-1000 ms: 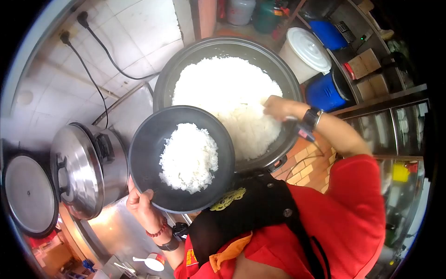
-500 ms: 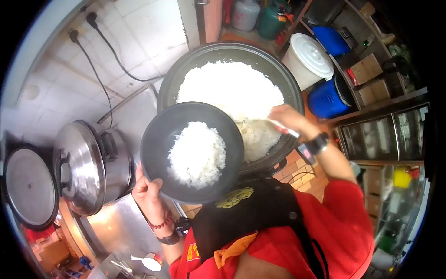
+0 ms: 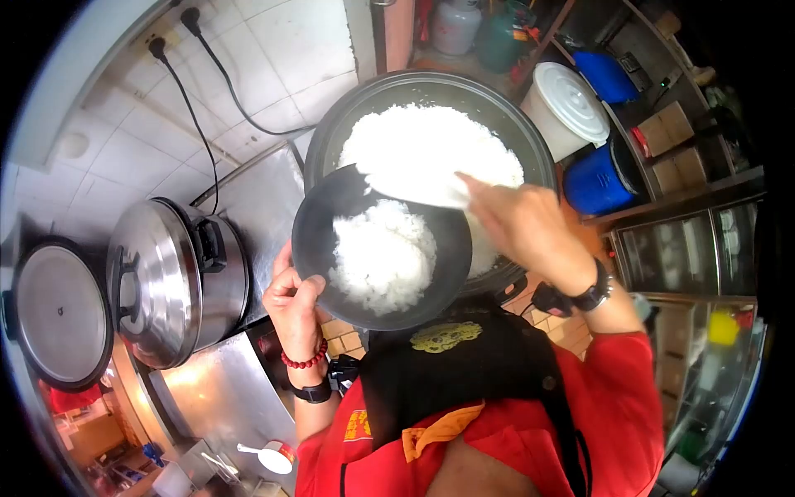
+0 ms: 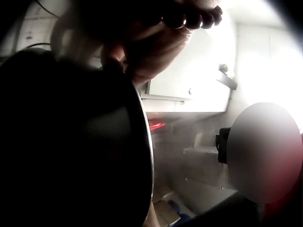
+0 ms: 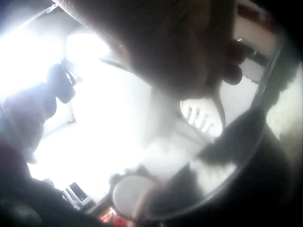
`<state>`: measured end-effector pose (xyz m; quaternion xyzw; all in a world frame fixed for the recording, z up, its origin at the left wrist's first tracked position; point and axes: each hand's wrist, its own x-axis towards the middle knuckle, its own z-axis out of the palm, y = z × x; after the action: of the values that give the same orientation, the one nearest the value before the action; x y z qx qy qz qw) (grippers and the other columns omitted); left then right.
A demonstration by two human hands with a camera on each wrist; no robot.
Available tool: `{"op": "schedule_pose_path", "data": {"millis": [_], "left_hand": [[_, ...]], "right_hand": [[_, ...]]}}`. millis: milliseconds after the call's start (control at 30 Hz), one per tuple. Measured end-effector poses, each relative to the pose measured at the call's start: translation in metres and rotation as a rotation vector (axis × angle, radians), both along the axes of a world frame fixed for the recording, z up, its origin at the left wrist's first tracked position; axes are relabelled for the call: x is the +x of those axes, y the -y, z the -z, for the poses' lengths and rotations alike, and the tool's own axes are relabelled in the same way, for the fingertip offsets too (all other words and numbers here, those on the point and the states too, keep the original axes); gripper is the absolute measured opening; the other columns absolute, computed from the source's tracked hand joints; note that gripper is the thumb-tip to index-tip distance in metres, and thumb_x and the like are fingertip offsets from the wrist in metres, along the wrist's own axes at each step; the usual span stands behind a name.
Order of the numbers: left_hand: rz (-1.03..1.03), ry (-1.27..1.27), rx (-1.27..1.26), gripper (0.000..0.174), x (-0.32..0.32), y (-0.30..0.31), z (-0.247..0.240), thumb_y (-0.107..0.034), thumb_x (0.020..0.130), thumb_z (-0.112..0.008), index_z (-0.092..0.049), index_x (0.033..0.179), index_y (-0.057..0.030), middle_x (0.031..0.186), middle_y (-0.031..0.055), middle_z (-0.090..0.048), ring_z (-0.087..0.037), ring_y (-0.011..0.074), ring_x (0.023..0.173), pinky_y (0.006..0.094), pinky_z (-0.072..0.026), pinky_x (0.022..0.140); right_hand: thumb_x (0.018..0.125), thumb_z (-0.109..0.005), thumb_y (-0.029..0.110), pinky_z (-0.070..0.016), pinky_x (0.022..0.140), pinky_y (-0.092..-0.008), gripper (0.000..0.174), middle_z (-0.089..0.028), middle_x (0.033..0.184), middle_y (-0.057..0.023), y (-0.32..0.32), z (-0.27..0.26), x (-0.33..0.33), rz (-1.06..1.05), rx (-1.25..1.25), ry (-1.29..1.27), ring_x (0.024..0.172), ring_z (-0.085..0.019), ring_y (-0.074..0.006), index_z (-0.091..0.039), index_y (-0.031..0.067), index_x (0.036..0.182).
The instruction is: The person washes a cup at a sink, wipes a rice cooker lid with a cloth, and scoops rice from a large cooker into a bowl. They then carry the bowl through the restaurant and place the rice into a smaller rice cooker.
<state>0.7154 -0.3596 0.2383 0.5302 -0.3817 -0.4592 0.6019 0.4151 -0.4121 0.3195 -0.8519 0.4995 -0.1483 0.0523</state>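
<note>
My left hand grips the rim of a dark round bowl, thumb on the upper edge. White rice is heaped in the bowl. My right hand holds a pale paddle over the bowl's far side; the right wrist view shows slots in its blade. Behind and partly under the bowl stands a large round pot holding much more rice. In the left wrist view the bowl's underside looks dark, with my left hand at its edge.
A steel pot with a lid stands left, beside a round grey lid. A white lidded bucket and blue bucket are at the back right. A metal counter lies at lower left, with a white ladle below.
My right hand has moved left from the large pot, bringing the paddle over the bowl. The bowl and my left hand have shifted right in the view.
</note>
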Motion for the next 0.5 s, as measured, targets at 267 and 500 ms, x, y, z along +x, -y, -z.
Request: {"op": "schedule_pose_path", "data": {"millis": [267, 500], "left_hand": [[-0.033, 0.007, 0.005, 0.014, 0.014, -0.008, 0.006, 0.005, 0.066, -0.058, -0.048, 0.055, 0.0022, 0.135, 0.0238, -0.050, -0.054, 0.0224, 0.112, 0.0283, -0.0373, 0.092], [-0.125, -0.053, -0.007, 0.008, 0.021, -0.031, 0.004, 0.003, 0.067, -0.052, -0.058, 0.066, 0.0079, 0.133, 0.0196, -0.051, -0.052, 0.0231, 0.117, 0.0288, -0.0367, 0.097]], "right_hand": [[0.088, -0.055, 0.015, -0.0504, 0.071, -0.0467, 0.023, -0.066, 0.082, -0.0215, 0.091, 0.048, -0.090, 0.250, 0.088, -0.243, 0.079, -0.065, -0.0360, -0.066, 0.0079, 0.107], [0.085, -0.056, 0.015, -0.0514, 0.074, -0.0452, 0.018, -0.067, 0.086, -0.0195, 0.167, 0.143, -0.121, 0.117, 0.176, -0.433, 0.082, -0.065, -0.0374, -0.066, 0.0020, 0.093]]}}
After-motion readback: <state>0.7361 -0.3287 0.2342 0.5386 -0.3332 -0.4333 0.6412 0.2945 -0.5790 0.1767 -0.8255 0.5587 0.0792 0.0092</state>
